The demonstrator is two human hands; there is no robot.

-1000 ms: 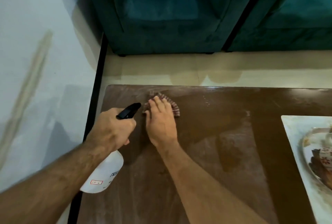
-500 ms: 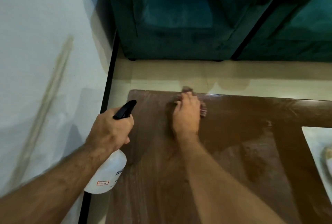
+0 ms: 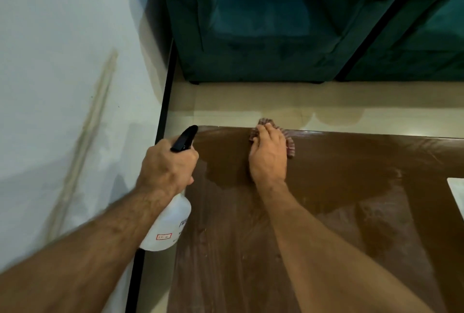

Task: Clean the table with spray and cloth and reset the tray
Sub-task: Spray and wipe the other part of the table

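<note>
spray bottle gripped, contents unclear

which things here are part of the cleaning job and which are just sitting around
Part of the job:
- spray bottle, held in the left hand
- cloth, pressed flat under the right hand
- brown table
- tray, only its corner in view at the right edge

Just there:
- teal armchair
- white wall
- tiled floor

Left hand clenched in a fist, forearm raised; right hand flat, palm down, arm outstretched
</note>
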